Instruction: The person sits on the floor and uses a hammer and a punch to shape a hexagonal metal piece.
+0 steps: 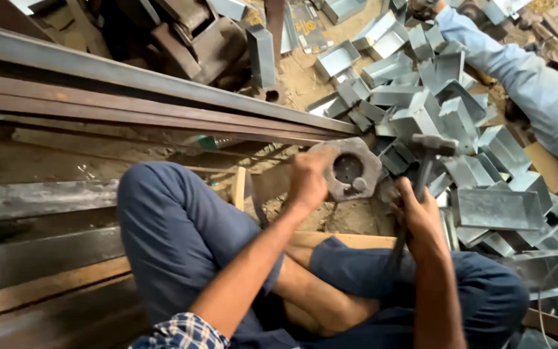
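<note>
Long steel bars (150,103) run across floor at left. Heap of open-topped grey sheet-metal boxes (447,123) at right, visible ones empty. Hexagonal metal block (350,169) with round hollow, centre; left hand (308,179) closed on its edge. Right hand (421,216) fisted around hammer (429,155), head just right of block.

The scene is lit by soft, even daylight, brightest toward the upper right, where pale glare is thrown off the folded sheet-metal boxes (421,97). The lower left is left dim. Slight softness is seen throughout, and straight steel bars (130,97) are bowed near the edges.
</note>
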